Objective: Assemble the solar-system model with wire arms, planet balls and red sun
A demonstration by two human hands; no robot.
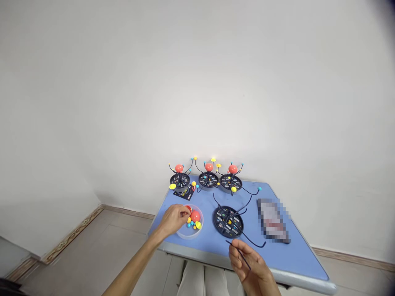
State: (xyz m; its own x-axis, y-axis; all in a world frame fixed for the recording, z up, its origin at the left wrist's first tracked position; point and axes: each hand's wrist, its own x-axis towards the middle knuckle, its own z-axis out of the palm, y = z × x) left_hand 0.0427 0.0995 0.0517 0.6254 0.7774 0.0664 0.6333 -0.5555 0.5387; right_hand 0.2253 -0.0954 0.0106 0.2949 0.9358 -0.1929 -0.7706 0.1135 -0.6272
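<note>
My left hand (pixel 173 218) reaches over the left rim of a clear round bowl (pixel 189 237), fingers closed together; what they hold, if anything, is hidden. Inside the bowl are a red ball (pixel 195 216), a yellow ringed piece (pixel 198 225) and several small blue and orange balls. Near the front edge, my right hand (pixel 247 261) grips a thin dark rod (pixel 242 258) between thumb and fingers. Just beyond it lies a black round base (pixel 228 234) with printed labels and several curved dark arms, which carry no balls.
Along the wall stand three assembled solar system models (pixel 179 181), (pixel 208 181), (pixel 231 182) with red central balls. A dark printed card (pixel 184 193) lies by the left one. A blurred flat item (pixel 274 221) rests on the right of the blue table (pixel 296 255).
</note>
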